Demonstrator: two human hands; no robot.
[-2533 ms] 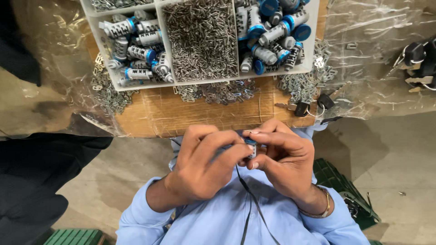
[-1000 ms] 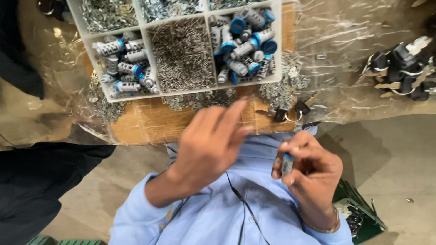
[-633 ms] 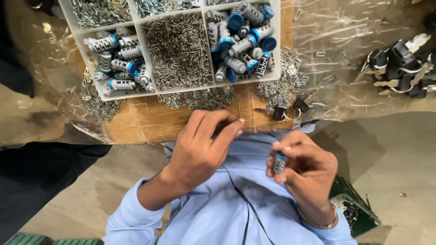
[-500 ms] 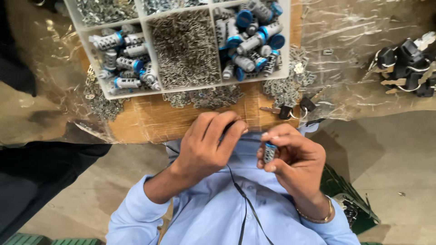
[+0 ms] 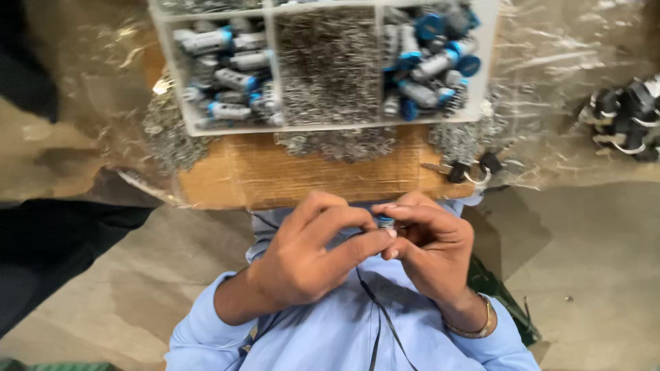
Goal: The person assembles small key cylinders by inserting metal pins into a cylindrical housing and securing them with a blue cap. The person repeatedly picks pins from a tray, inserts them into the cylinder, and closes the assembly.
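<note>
My left hand [image 5: 313,255] and my right hand [image 5: 427,249] meet in front of my chest, fingertips pinched together on a small silver cylinder with a blue end [image 5: 385,221]. Most of that part is hidden by my fingers. Just beyond my hands lies a cardboard sheet [image 5: 309,175], and on it stands a white divided tray [image 5: 323,65]. The tray's left and right compartments hold silver-and-blue cylinders [image 5: 430,65]; the middle one holds a heap of tiny metal pins [image 5: 326,69].
Loose small metal pieces [image 5: 340,143] lie scattered along the tray's near edge. A pair of black-headed keys [image 5: 471,168] rests at the cardboard's right corner. More black keys on rings [image 5: 625,117] lie at the far right on clear plastic sheeting. A dark-clothed person [image 5: 48,247] stands at left.
My left hand, which had reached out towards the cardboard, has come back to my right hand, and both now pinch the small cylinder. The view has shifted closer to the tray.
</note>
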